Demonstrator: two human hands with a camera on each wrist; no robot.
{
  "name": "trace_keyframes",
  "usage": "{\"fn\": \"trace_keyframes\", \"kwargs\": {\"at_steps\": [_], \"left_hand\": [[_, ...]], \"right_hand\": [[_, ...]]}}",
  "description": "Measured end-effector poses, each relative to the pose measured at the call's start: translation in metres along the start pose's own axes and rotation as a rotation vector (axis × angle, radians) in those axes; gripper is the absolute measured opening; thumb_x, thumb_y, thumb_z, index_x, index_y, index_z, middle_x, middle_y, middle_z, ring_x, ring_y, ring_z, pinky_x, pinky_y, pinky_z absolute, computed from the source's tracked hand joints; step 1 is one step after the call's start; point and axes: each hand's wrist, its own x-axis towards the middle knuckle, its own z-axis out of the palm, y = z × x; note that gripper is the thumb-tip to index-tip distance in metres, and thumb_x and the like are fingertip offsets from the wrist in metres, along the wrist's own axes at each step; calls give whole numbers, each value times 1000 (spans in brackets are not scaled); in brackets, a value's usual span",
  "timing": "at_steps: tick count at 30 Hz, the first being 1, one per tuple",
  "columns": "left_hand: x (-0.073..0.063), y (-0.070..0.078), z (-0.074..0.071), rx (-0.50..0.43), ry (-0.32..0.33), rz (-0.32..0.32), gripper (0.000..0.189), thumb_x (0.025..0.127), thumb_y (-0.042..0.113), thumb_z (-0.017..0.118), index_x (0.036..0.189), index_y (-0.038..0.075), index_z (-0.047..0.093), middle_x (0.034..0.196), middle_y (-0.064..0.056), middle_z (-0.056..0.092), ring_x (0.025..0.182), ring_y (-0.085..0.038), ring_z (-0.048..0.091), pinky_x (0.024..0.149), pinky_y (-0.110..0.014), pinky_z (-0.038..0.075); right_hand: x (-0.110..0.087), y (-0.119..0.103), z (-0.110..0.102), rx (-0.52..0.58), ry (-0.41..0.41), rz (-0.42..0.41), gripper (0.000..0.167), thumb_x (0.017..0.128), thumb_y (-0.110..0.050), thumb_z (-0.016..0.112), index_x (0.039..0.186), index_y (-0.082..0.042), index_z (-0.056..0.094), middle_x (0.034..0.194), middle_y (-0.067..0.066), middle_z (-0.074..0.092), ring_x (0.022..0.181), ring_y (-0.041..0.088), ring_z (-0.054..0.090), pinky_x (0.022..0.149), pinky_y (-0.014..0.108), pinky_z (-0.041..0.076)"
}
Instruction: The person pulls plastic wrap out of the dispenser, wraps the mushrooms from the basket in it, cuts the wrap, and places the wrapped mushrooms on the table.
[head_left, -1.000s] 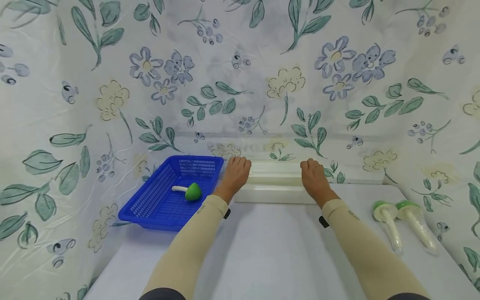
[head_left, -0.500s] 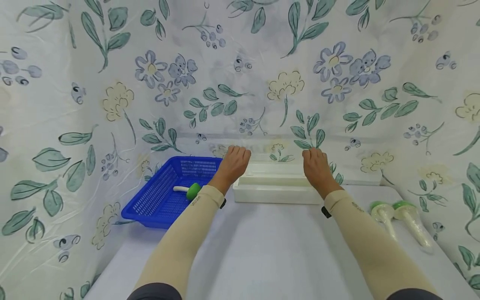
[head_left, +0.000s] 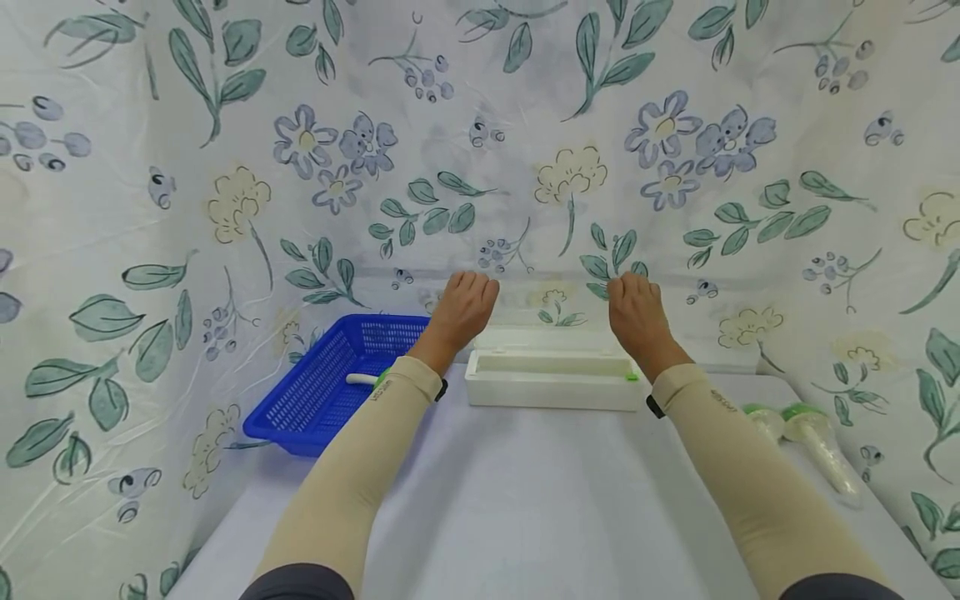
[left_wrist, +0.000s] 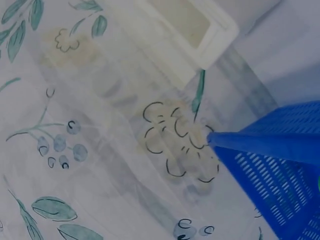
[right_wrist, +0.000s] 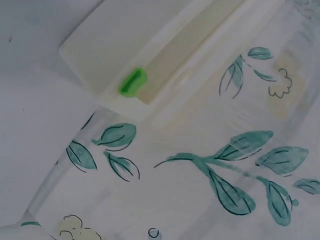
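Observation:
A long white cling film dispenser (head_left: pixel 551 393) lies at the back of the table, its lid raised behind it. On its right end sits a green slide cutter (right_wrist: pixel 133 82). My left hand (head_left: pixel 467 307) is above the dispenser's left end, fingers curled, pinching one side of a clear sheet of cling film (head_left: pixel 553 307). Above the right end, my right hand (head_left: pixel 637 317) pinches the sheet's other side in curled fingers. The film hazes the patterned backdrop between them; its edges are hard to see. Both wrist views leave the fingers out.
Left of the dispenser stands a blue plastic basket (head_left: pixel 300 442) holding a toy mushroom (head_left: pixel 362 379) with a green cap, partly behind the left sleeve. Two film-wrapped toy mushrooms (head_left: pixel 825 446) lie at the table's right. A floral sheet (head_left: pixel 555 108) closes off the back and sides.
Both hands have risen from the level of the dispenser's lid to well above it, staying the same width apart. The dispenser's opening and green cutter have come into view.

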Motion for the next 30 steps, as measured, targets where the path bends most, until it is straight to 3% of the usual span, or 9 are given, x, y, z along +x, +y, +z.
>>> {"fn": "trace_keyframes", "kwargs": {"at_steps": [7, 15, 30], "left_hand": [[11, -8, -9, 12, 63, -6, 27, 105, 9, 29, 91, 2, 50, 79, -11, 49, 74, -29, 49, 73, -40, 39], [20, -20, -24, 43, 139, -11, 16, 104, 9, 38, 94, 2, 49, 83, -12, 50, 77, -30, 49, 76, -42, 39], [40, -38, -49, 32, 288, 14, 11, 102, 7, 46, 92, 3, 45, 81, -12, 47, 74, -31, 48, 75, -44, 38]], "right_hand": [[14, 6, -15, -21, 66, -39, 15, 103, -5, 33, 93, 4, 39, 83, 18, 37, 69, 33, 36, 60, 43, 30], [28, 5, -35, -10, 32, -6, 9, 102, -5, 40, 97, 3, 38, 86, 16, 37, 72, 32, 35, 63, 43, 30], [47, 9, -64, 77, 249, -60, 4, 102, -1, 40, 99, 2, 40, 86, 17, 38, 70, 35, 36, 63, 46, 29]]}}
